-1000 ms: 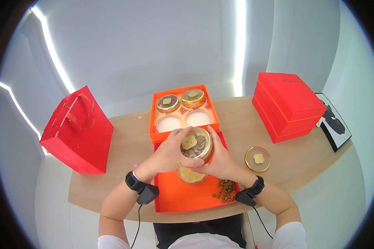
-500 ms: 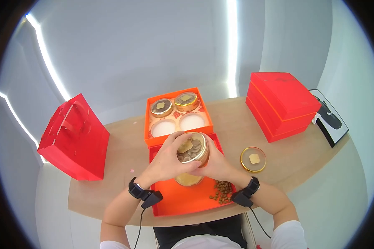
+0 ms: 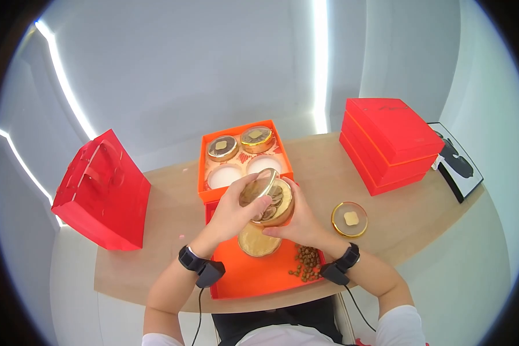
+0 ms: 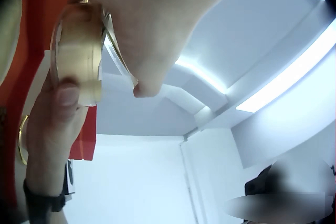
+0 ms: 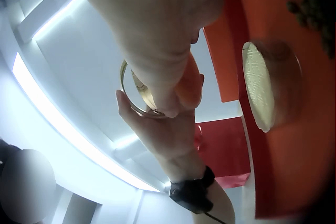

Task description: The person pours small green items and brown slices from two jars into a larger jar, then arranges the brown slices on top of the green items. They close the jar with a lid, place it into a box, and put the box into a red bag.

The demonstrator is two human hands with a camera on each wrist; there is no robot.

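Far L on the bench point(image 3: 173, 190): red gift bag point(image 3: 112, 202), upright. Next, L hand point(image 3: 230, 213), grip clamped on a clear gold-rimmed lid point(image 3: 267, 181). Just behind the hands, orange gift box point(image 3: 202, 173) w/ 2 lidded jars point(image 3: 222, 148) at the back & 2 round white recesses point(image 3: 225, 177) in front. Centre, held up over the front tray: the jar point(image 3: 286, 210) being worked on, part full of flat brownish slices point(image 3: 274, 210). Big change: ½ sec ago lid sat flat on it; now it's tipped up at an angle, R part of the mouth uncovered. L wrist view shows a wedge-shaped gap; can't tell if the far edge is still touching. So opening looks well under way, prob. not quite done. R hand point(image 3: 303, 222) has its grip clamped round the jar's R side, steadying it, I'd say. Below, in the red-orange tray point(image 3: 242, 282): a pale-topped jar point(image 3: 259, 241), then a heap of small brown pieces point(image 3: 305, 262) toward its R side. Further R, flat on bench: spare gold-rimmed lid point(image 3: 350, 218), then stacked red boxes point(image 3: 386, 150), w/ a framed pic point(image 3: 461, 164) beside them at far R.
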